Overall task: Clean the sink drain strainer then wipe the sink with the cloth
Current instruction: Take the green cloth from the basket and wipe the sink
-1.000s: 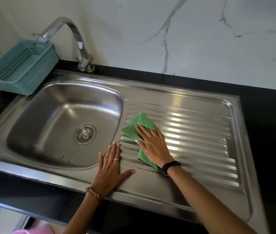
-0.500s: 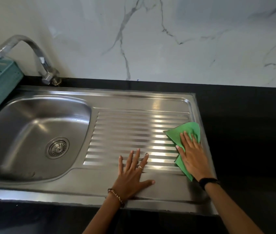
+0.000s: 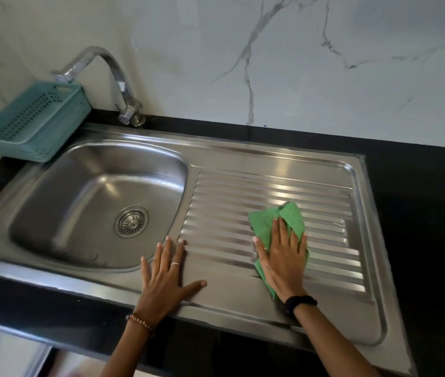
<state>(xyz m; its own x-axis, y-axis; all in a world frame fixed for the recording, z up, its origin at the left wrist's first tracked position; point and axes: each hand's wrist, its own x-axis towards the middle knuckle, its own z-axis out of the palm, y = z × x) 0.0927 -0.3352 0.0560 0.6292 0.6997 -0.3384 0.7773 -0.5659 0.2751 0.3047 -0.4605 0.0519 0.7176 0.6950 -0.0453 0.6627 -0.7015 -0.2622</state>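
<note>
The steel sink (image 3: 270, 156) has a basin on the left and a ribbed drainboard (image 3: 224, 213) on the right. The round drain strainer (image 3: 131, 221) sits in the basin floor. A green cloth (image 3: 284, 216) lies on the middle of the drainboard, and my right hand (image 3: 281, 259) presses flat on top of it, fingers spread, covering its near half. My left hand (image 3: 165, 276) rests flat and open on the sink's front rim, between basin and drainboard, holding nothing.
A chrome tap (image 3: 107, 74) arches over the basin's back left corner. A teal perforated basket (image 3: 33, 121) stands on the counter at the left. Black countertop (image 3: 417, 213) surrounds the sink, with a marble wall behind.
My right hand slid the green cloth from the left of the drainboard to its far right edge, then back to the middle. My left hand stayed flat on the front rim.
</note>
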